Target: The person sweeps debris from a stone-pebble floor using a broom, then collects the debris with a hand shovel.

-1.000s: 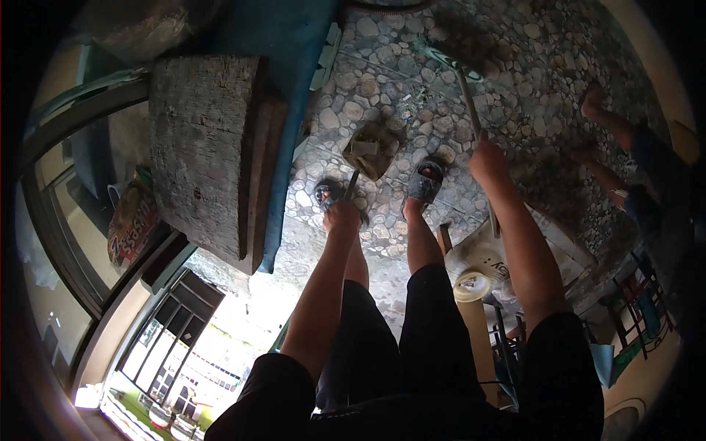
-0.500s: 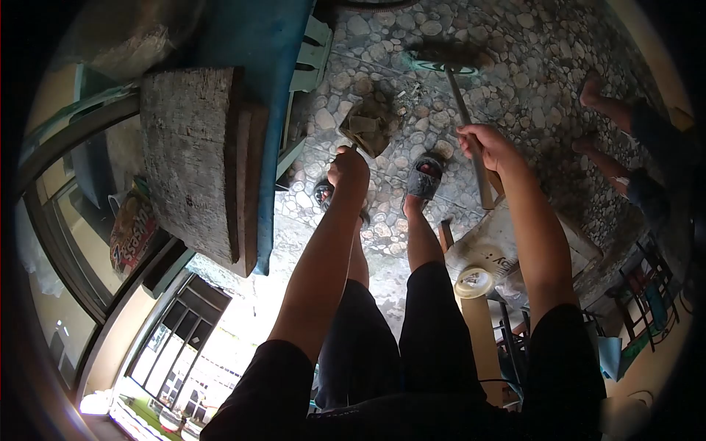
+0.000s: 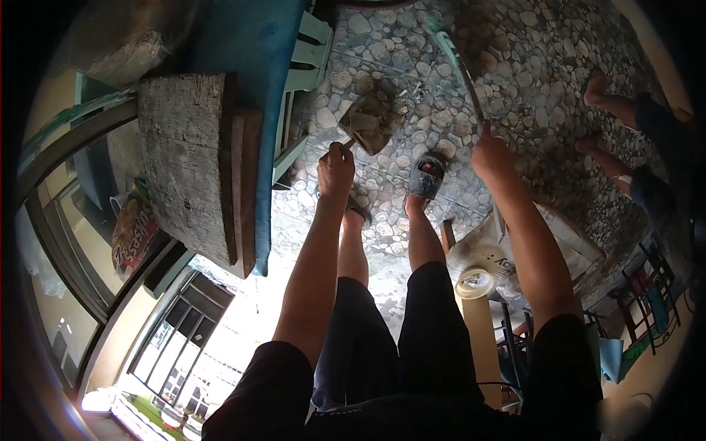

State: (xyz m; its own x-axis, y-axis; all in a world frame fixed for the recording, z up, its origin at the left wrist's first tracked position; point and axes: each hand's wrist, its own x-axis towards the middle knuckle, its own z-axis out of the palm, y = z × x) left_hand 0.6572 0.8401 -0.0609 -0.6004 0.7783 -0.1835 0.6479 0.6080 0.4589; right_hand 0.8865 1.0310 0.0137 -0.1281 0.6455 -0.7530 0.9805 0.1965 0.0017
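1. A dented brown metal dustpan point(image 3: 370, 121) is rested on the grey pebble-mosaic floor point(image 3: 529, 66), just ahead of the person's sandalled feet point(image 3: 426, 176); it appears to be tilted mouth-down so that debris can be received.
2. The left hand point(image 3: 336, 167) is closed around the dustpan's short handle, presumably to keep the pan pressed low.
3. The right hand point(image 3: 491, 153) is wrapped around the thin shaft of a green-headed broom point(image 3: 468, 84), whose bristles are set on the floor beyond the pan, a little apart from it.
4. Open floor is left between the broom head and the pan, so room for a stroke is judged adequate.
5. To the left, movement is bounded by the edge of a thick weathered grey wooden slab point(image 3: 187, 162).
6. To the right, another person's bare feet point(image 3: 594, 87) are placed well apart from the broom; a white printed sack point(image 3: 489, 250) is seen near the right arm.
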